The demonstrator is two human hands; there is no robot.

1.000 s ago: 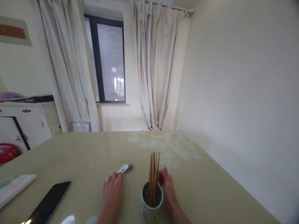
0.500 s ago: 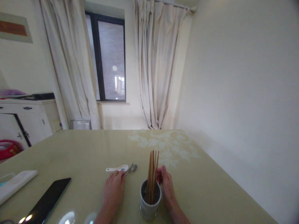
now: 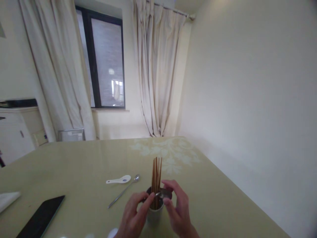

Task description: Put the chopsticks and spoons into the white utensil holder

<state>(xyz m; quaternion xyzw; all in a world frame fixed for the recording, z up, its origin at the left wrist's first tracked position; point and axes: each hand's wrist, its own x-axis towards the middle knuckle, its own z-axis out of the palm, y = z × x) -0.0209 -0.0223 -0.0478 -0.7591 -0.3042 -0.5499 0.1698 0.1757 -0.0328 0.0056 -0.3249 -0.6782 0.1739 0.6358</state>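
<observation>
A metal spoon [image 3: 165,193] is held level across the top of a grey-white cup [image 3: 155,215]. My left hand [image 3: 136,211] pinches its handle, most of which the fingers hide. At the spoon's bowl, the thumb and fingers of my right hand [image 3: 178,206] close around the edge. Several brown wooden chopsticks [image 3: 156,175] stand upright in the cup, just behind the spoon. To the left on the table lie a long-handled metal spoon [image 3: 123,191] and a white soup spoon [image 3: 119,180] with a small blue mark.
The glossy green table [image 3: 81,165] carries a black flat device [image 3: 41,216] at the left front and a white object [image 3: 8,200] at its left edge. A wall [image 3: 247,115] runs along the right side. Curtains [image 3: 158,72] hang beyond.
My left hand has lifted a metal spoon off the table and brought it right, over the cup. My right hand has moved from beside the cup onto the spoon's bowl. The view has turned right.
</observation>
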